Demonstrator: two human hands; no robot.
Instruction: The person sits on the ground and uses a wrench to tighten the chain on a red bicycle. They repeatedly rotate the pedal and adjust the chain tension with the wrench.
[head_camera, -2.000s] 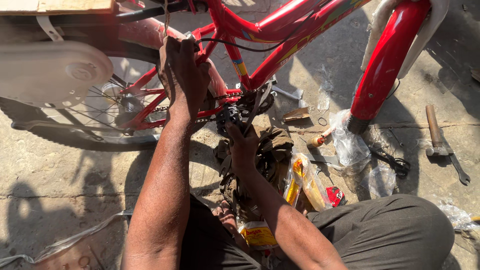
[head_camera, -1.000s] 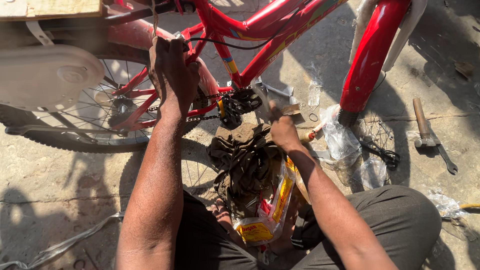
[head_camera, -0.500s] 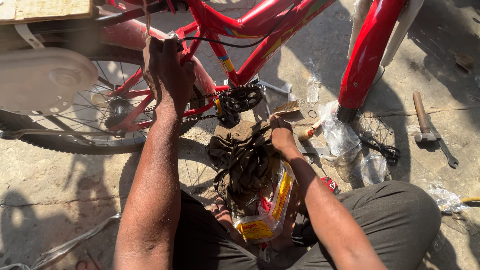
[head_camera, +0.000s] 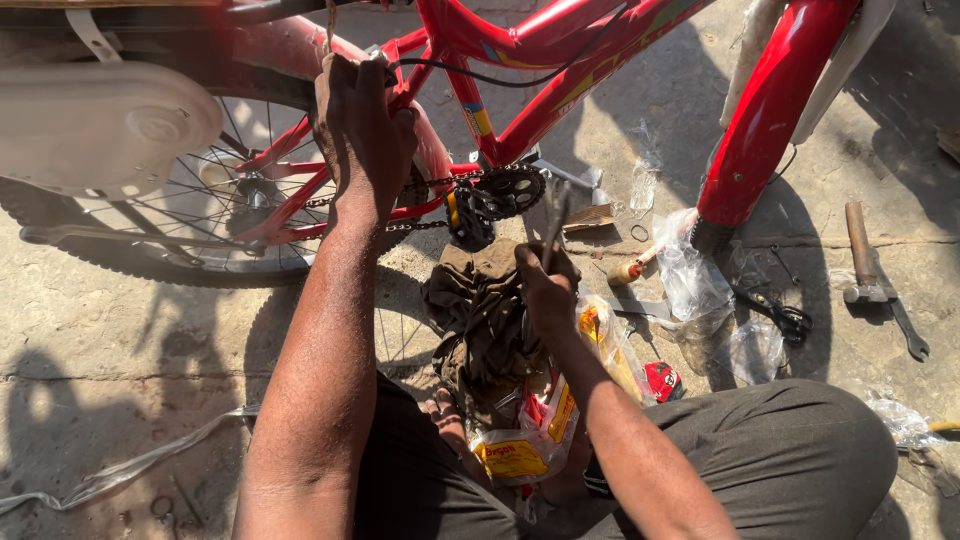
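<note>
Lowered from the chainring (head_camera: 497, 192), the right hand (head_camera: 545, 285) was clenched around a slim metal tool (head_camera: 553, 222) over the rag (head_camera: 478, 310); the left hand (head_camera: 362, 130) was kept clenched on the red bicycle frame (head_camera: 520, 40).

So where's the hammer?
The hammer lies on the concrete ground at the right of the head view, beside a spanner, right of the red fork, away from both hands.

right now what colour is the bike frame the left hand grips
Red, with small yellow markings: bike frame, left hand, head view.
</note>
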